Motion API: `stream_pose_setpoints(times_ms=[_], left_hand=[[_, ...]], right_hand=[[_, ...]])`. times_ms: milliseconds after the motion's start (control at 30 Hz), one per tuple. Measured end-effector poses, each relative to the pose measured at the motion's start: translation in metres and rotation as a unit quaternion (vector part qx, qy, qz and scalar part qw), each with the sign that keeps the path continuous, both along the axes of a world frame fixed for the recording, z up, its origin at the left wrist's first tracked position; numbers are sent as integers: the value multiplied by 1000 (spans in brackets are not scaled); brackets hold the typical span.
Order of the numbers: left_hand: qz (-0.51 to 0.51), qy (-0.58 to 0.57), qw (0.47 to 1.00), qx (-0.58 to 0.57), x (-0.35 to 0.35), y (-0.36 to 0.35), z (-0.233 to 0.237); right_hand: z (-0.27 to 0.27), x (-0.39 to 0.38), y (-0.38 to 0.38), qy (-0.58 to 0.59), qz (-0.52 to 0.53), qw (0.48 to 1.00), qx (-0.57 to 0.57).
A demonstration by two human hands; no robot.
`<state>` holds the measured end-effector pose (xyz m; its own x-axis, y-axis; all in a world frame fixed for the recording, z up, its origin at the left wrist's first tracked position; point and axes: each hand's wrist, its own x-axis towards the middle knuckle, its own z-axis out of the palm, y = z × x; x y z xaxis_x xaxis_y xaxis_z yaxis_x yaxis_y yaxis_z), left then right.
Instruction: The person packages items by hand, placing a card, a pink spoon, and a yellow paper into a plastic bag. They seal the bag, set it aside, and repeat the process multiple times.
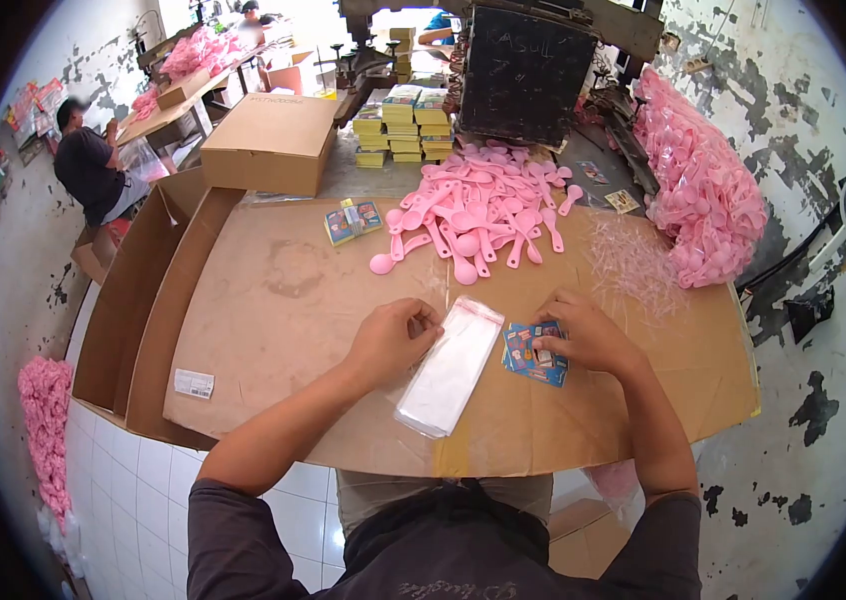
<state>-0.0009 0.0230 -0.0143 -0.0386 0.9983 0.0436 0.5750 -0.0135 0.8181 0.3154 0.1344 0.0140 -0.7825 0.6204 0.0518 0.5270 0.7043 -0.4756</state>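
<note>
A stack of clear plastic sleeves (450,370) lies slanted on the cardboard tabletop, its flap end pointing away from me. Beside its upper left edge, my left hand (393,340) has thumb and fingers drawn together in a pinch. What they hold, if anything, is too small to make out. To the right of the sleeves is a small fanned pile of blue printed cards (533,365). My right hand (583,332) grips at this pile, thumb on top and fingers curled over the far edge. Farther off lies a large heap of pink plastic spoons (483,205).
A banded card bundle (353,222) lies left of the spoons. Clear plastic scraps (633,265) and a bulging bag of pink spoons (698,180) are at right. Behind stand card stacks (403,120), a closed carton (271,135) and a black box (523,75). A person (93,165) sits far left.
</note>
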Motion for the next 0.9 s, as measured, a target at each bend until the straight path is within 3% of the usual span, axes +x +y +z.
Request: stream_pose_setpoints(times_ms=[67,167,200,267,400,500,600,700,800,900], left_hand=[[11,-48,999,-15,-2,-2,-1],[-19,-171,981,85,-3,-3,-12],[-45,-260,962,65,-6,-1,-14],[-97,-431,897,22,-9,1,-10],[-115,-434,892,-48,-8,-9,14],[-108,-402,906,-70,-3,-13,17],[-106,-401,907,-75,0,-14,12],[-99,-375,918,-84,1,-14,8],[-104,-334,933,-89,3,-16,12],[-116,-326,935,-83,4,-15,9]], right_hand=[[4,-2,-2,30,-10,999,-11],[6,-1,-1,57,-9,998,33],[7,0,-2,63,-8,996,57],[28,-8,-14,91,-46,994,-39],[31,-36,-28,234,-57,950,-198],[44,-55,-33,206,-94,955,-192],[33,-66,-27,278,-79,947,-141],[12,-70,-27,374,-85,902,-196],[5,-69,-31,415,-86,881,-212],[0,-67,-33,406,-77,892,-185]])
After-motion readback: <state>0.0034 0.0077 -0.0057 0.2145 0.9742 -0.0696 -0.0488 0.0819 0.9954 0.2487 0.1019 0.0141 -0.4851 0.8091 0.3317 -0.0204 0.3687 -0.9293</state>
